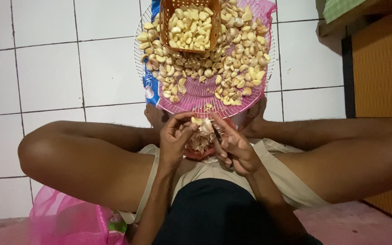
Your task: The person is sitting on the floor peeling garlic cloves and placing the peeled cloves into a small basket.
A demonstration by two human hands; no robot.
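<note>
White square floor tiles (51, 77) carry everything in the head view, where a person sits cross-legged with bare knees spread wide. Between the knees, the left hand (174, 136) is closed around a pale peeled garlic clove (197, 121), pinched at its fingertips. The right hand (233, 144) is clamped on a small dark-bladed knife (217, 133), its tip just beside the clove. Under both hands lies a heap of papery garlic skins (200, 141). Just beyond the hands, touching the person's feet, a round white wire tray (138, 59) lined with pink mesh holds many loose garlic cloves (237, 59). At its far edge stands an orange plastic basket (166, 27) with more cloves. Pink netting (64, 220) bunches at the near-left corner of the floor.
</note>
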